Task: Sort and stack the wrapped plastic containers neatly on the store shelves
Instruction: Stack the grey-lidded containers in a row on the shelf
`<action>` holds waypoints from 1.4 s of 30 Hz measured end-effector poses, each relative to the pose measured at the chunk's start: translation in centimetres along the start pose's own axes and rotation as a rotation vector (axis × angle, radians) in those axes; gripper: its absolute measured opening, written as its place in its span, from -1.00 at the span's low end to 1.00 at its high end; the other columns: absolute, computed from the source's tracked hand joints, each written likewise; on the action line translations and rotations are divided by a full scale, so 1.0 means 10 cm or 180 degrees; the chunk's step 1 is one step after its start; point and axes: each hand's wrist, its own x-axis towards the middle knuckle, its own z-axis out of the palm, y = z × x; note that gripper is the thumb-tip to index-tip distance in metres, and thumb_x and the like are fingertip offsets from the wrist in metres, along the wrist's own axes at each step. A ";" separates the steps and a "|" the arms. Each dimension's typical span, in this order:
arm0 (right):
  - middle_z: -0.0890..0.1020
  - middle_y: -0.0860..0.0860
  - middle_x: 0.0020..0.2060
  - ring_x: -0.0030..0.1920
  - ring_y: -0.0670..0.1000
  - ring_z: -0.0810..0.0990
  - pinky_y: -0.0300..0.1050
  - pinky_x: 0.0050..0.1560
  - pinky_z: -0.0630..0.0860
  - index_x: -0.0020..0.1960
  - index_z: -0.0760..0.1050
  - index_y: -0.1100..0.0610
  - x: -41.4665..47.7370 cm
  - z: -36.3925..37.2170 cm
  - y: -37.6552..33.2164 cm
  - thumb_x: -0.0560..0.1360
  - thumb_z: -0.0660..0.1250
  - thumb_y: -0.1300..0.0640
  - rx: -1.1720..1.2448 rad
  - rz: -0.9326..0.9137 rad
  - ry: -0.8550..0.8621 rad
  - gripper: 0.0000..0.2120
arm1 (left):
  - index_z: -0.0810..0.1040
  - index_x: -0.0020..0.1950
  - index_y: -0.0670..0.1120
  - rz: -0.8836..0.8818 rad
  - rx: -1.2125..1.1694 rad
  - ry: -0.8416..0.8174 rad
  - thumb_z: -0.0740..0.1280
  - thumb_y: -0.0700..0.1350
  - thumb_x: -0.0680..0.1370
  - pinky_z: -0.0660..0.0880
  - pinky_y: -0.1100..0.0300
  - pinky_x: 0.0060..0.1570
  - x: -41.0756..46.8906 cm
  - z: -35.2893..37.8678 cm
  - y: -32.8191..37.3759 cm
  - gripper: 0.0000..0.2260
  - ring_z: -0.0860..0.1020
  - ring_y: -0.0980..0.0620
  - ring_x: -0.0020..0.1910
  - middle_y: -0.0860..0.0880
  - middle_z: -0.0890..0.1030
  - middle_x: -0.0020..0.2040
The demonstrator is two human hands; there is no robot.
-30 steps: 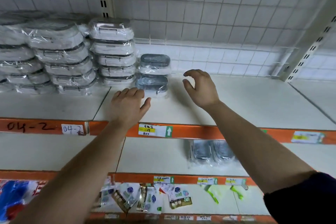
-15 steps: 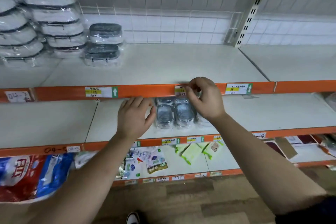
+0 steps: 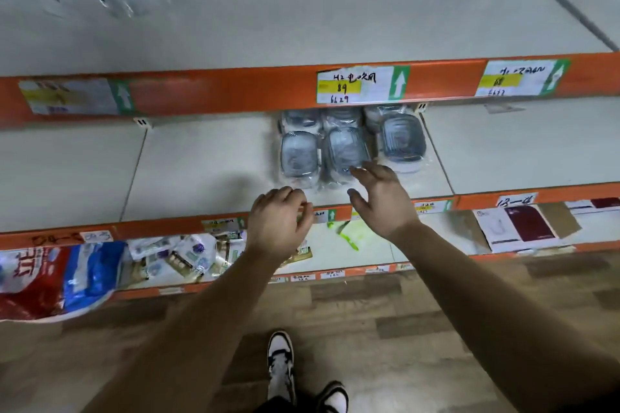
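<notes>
Wrapped containers lay clustered on the shelf directly below the handwritten price label. Further below it, the right hand spread its fingers, tips perhaps touching the wrap; the left hand hung loosely curled, holding nothing.

The wrapped containers are lidded grey-blue under clear film; above them the shelf edge is coloured orange, its label white, yellow, green.

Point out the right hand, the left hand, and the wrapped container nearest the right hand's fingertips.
right hand [image 3: 385, 203], head view, back of the hand.
left hand [image 3: 276, 226], head view, back of the hand.
wrapped container [image 3: 345, 147], head view, middle of its grey lid, front row centre.
</notes>
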 end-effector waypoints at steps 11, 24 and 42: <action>0.20 0.20 0.52 0.51 0.35 0.13 0.21 0.49 0.15 0.53 0.17 0.22 0.90 0.72 0.18 0.63 0.12 -0.06 -0.0733 0.0665 -0.0435 -0.43 | 0.38 0.48 0.04 -0.0646 0.0119 -0.0846 0.20 0.22 0.60 0.38 0.00 0.29 0.75 0.72 -0.31 -0.50 0.36 -0.20 0.40 -0.04 0.25 0.55; 0.29 0.22 0.32 0.22 0.30 0.37 0.10 0.15 0.41 0.39 0.24 0.22 0.88 0.70 0.05 0.61 0.23 0.03 -0.0513 0.0819 0.0195 -0.55 | 0.54 0.11 -0.13 -0.0743 0.0025 -0.0045 0.42 0.13 0.46 0.48 0.01 -0.02 0.76 0.63 -0.37 -0.61 0.52 -0.22 0.02 -0.15 0.46 0.22; 0.35 0.18 0.26 0.29 0.20 0.36 0.07 0.28 0.37 0.24 0.35 0.21 -0.94 -0.31 -0.50 0.46 0.32 -0.04 0.1001 -0.0243 0.1370 -0.54 | 0.43 0.01 -0.15 0.0398 -0.0432 0.0938 0.33 0.07 0.36 0.48 0.03 0.11 -0.56 -1.10 -0.06 -0.63 0.42 -0.09 0.18 -0.11 0.38 0.16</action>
